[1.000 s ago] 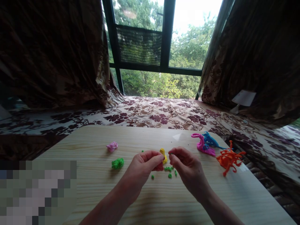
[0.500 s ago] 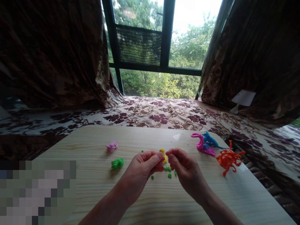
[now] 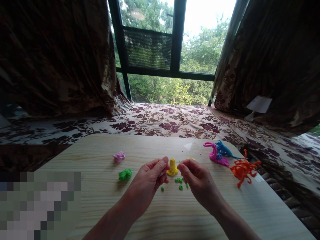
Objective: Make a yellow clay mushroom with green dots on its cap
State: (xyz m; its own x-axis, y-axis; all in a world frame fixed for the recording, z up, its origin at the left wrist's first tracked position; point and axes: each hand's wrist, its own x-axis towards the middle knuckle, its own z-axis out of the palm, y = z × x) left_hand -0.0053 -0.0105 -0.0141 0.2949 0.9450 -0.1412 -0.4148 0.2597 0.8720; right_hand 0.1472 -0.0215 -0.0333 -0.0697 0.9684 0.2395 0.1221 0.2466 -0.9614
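Note:
A yellow modelling clay piece (image 3: 172, 167), a short upright column on a wider base, stands on the table between my hands. My left hand (image 3: 151, 175) is just left of it, thumb pressed to the fingers in a pinch. To its right, my right hand (image 3: 196, 173) also pinches, its fingertips close to the yellow base. Whatever either pinch holds, if anything, is too small or hidden to make out. Small green clay bits (image 3: 179, 180) lie in front of the yellow piece. Part of a thin yellow strip (image 3: 191, 158) shows behind my right hand.
On the left of the wooden table (image 3: 105, 206) lie a green clay lump (image 3: 125, 174) and a pink one (image 3: 119, 156). Toward the right edge are a magenta shape (image 3: 215, 155), a blue piece (image 3: 223, 149) and a tangled orange piece (image 3: 245, 168). Floral cloth (image 3: 170, 120) lies beyond.
My left hand has drawn slightly left and its fingertips have parted from the right hand's, uncovering the yellow clay piece. My right hand has barely moved.

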